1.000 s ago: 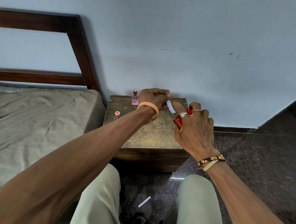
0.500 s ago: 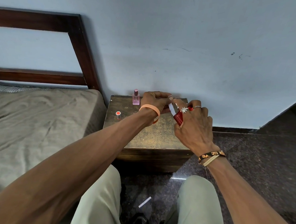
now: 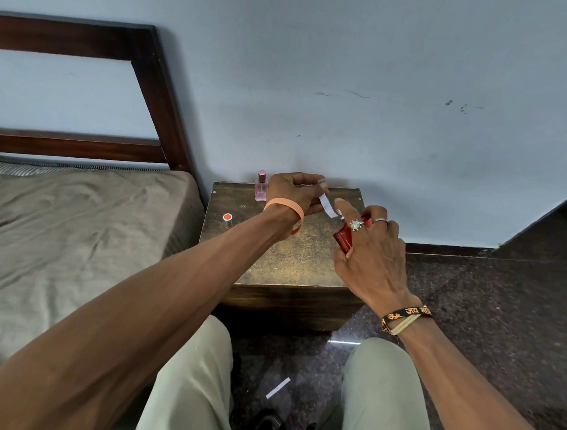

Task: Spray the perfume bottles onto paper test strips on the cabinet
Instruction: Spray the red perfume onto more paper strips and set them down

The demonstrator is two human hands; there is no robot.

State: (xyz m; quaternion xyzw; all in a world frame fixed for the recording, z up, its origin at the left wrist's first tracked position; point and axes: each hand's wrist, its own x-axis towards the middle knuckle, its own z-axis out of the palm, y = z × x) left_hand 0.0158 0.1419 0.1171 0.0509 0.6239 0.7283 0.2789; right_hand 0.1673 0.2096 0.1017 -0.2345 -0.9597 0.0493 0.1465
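Red perfume bottle [image 3: 342, 239] is clasped in right grip [image 3: 369, 249], small, rigid, likely slippery | limp, featherlight paper strip [image 3: 327, 206], just ahead, is pinched by left grip [image 3: 298, 192].

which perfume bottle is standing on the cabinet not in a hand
The pink perfume bottle, capped and upright at the cabinet's back edge. The red perfume bottle is tilted in the right hand.

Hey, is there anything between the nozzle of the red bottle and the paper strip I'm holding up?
Nothing visible. The red bottle in the right hand points its nozzle at the paper strip hanging from the left hand, with only open air between them.
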